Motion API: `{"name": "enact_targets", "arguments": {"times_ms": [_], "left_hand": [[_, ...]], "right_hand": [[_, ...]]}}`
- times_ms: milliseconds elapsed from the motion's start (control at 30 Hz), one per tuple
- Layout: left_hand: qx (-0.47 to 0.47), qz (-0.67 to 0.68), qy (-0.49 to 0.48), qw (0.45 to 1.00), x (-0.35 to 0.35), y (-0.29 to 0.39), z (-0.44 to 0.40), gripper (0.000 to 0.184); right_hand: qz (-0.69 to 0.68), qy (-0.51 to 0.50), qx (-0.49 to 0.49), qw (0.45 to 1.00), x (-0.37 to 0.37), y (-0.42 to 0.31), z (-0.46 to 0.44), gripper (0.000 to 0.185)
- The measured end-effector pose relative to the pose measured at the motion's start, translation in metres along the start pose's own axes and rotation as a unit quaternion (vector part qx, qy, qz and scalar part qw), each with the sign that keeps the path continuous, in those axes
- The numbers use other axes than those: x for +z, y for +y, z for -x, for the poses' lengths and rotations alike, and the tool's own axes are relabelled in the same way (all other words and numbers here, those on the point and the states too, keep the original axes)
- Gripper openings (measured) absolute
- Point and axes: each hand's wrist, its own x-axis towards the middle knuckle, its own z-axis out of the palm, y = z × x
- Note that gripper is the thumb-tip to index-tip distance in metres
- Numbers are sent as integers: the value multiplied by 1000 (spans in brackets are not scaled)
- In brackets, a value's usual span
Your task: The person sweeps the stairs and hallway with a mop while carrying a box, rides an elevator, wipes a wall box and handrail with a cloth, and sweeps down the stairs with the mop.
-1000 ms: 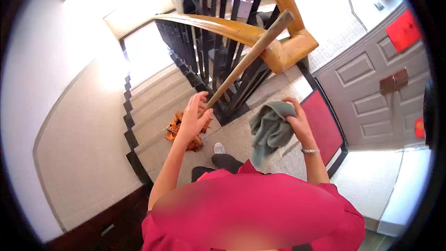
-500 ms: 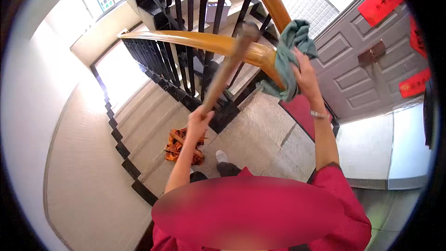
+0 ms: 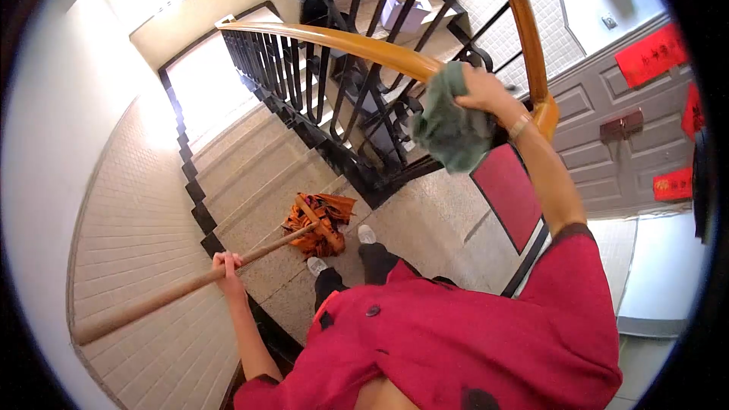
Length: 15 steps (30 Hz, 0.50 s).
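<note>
My left hand (image 3: 228, 272) is wrapped around the wooden handle of a mop (image 3: 171, 294), which slants across the lower left. Its orange and black cloth head (image 3: 325, 226) rests on the floor at the edge of the stairs, close to my feet. My right hand (image 3: 486, 96) grips a grey-green cloth (image 3: 449, 118), bunched over the wooden handrail (image 3: 372, 47) near its bend. The fabric hangs down in front of the railing and hides that part of the rail.
Steps (image 3: 258, 171) lead down on the left beside black iron balusters (image 3: 304, 80). A white box (image 3: 406, 9) sits on the flight behind the railing. To the right are a red mat (image 3: 510, 199) and a grey door (image 3: 577, 102) with red paper banners (image 3: 651, 55).
My left hand has lowered to the left, and the mop handle has swung from upright beside the railing to slanting low left. My right hand and the cloth have shifted left along the handrail.
</note>
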Motion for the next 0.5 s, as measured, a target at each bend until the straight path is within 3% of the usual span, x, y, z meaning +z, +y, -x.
{"name": "enact_targets", "arguments": {"times_ms": [133, 300, 400, 500], "left_hand": [[2, -32, 42, 999, 9, 6, 19, 23], [2, -41, 98, 994, 42, 8, 23, 21], [12, -59, 98, 993, 64, 9, 21, 20], [25, -75, 87, 993, 91, 4, 8, 23]], "right_hand": [[-12, -30, -38, 999, 46, -49, -120, 70], [-29, -41, 67, 996, 42, -121, -189, 72], [-51, -35, 65, 996, 64, -137, -233, 71], [-79, -50, -32, 995, 80, -123, -254, 66]]}}
